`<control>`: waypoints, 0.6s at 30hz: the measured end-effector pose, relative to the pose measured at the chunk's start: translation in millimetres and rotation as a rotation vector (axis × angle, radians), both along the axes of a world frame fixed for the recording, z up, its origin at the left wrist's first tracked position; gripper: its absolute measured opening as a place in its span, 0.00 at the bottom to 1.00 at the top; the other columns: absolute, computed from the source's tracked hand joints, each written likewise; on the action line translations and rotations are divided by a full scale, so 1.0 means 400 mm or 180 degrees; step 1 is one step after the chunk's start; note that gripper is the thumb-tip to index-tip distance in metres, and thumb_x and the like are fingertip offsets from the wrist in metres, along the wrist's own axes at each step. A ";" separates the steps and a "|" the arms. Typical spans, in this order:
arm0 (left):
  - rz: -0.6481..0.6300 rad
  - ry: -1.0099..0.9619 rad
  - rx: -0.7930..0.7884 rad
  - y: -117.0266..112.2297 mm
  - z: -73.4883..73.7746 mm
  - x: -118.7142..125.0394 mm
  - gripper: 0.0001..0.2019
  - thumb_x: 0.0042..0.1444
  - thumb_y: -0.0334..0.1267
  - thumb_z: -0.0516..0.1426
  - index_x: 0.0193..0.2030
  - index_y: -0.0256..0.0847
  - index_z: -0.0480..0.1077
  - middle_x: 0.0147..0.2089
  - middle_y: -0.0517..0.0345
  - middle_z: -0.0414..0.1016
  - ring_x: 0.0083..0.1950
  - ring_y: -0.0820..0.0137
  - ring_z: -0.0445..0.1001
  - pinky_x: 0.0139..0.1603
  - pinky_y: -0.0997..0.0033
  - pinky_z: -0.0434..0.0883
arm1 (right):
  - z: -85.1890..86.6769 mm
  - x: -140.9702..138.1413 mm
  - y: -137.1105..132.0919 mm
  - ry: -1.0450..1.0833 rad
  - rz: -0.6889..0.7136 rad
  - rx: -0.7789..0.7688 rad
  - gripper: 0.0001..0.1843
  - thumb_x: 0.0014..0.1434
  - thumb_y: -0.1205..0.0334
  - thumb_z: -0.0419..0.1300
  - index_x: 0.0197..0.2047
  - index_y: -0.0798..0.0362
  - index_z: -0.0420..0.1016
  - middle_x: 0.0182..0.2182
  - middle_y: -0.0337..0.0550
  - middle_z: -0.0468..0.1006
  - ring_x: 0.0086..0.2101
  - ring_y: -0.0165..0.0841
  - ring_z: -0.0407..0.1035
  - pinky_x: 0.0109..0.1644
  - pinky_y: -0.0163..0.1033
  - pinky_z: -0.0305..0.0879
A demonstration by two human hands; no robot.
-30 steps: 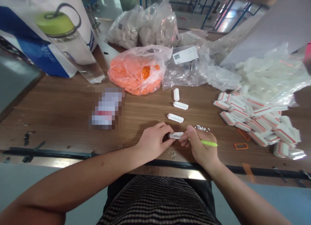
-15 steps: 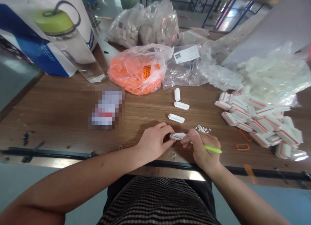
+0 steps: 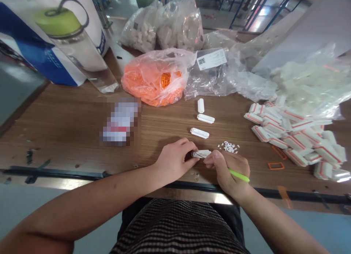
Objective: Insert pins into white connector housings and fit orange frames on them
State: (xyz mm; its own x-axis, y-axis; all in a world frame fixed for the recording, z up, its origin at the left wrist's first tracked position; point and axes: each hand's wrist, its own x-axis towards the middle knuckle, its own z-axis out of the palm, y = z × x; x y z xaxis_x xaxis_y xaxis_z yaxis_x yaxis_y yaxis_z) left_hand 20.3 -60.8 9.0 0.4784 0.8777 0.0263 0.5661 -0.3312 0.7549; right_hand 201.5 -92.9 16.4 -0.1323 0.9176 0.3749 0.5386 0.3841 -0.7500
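My left hand [image 3: 175, 160] pinches a small white plastic part [image 3: 201, 153] at its left end, just above the wooden table [image 3: 68, 137]. My right hand [image 3: 229, 170] grips a lime-green handled pick [image 3: 239, 175], and its thin tip seems to reach the white part, though my fingers partly hide the contact. A little pile of tiny white pieces [image 3: 228, 147] lies just beyond my right hand. Several similar white parts [image 3: 205, 118] stand in a short row above my hands.
A heap of white parts with orange-red edges [image 3: 290, 137] and loose orange frames [image 3: 276, 166] lie at right. Plastic bags of orange [image 3: 152, 80] and white parts [image 3: 309, 85] line the back, beside a green-lidded water bottle [image 3: 76, 52] and a blurred item [image 3: 120, 121].
My right hand has shifted slightly right, and the pick's green handle now lies lower and flatter under it. The left hand still holds the white part. The view has drifted slightly.
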 end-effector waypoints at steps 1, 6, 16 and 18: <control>-0.0002 0.0013 -0.0013 0.000 0.000 0.000 0.04 0.56 0.35 0.61 0.39 0.42 0.73 0.35 0.63 0.70 0.29 0.75 0.66 0.32 0.72 0.64 | 0.002 0.000 -0.002 -0.0013 0.0006 0.0062 0.20 0.66 0.67 0.51 0.25 0.52 0.76 0.20 0.37 0.76 0.20 0.26 0.70 0.25 0.33 0.66; 0.0001 0.0028 -0.0068 0.002 0.005 0.001 0.04 0.57 0.35 0.61 0.39 0.43 0.73 0.36 0.63 0.70 0.29 0.75 0.66 0.32 0.71 0.65 | 0.007 0.000 -0.004 -0.0016 0.0043 0.0171 0.19 0.65 0.69 0.51 0.25 0.52 0.75 0.20 0.37 0.76 0.21 0.26 0.71 0.26 0.33 0.67; -0.0020 0.0065 -0.0064 0.003 0.002 0.001 0.04 0.57 0.35 0.61 0.39 0.42 0.73 0.36 0.62 0.70 0.30 0.74 0.67 0.33 0.71 0.65 | 0.010 -0.003 0.001 -0.0171 0.0101 0.0221 0.20 0.66 0.69 0.50 0.25 0.52 0.74 0.19 0.36 0.75 0.20 0.26 0.70 0.26 0.33 0.66; -0.0022 0.0044 -0.0035 0.002 0.002 0.001 0.04 0.57 0.35 0.61 0.39 0.42 0.73 0.36 0.62 0.71 0.30 0.74 0.67 0.32 0.71 0.65 | 0.009 -0.003 0.001 -0.0182 0.0085 0.0148 0.20 0.67 0.67 0.50 0.25 0.52 0.75 0.19 0.37 0.75 0.20 0.27 0.70 0.25 0.33 0.66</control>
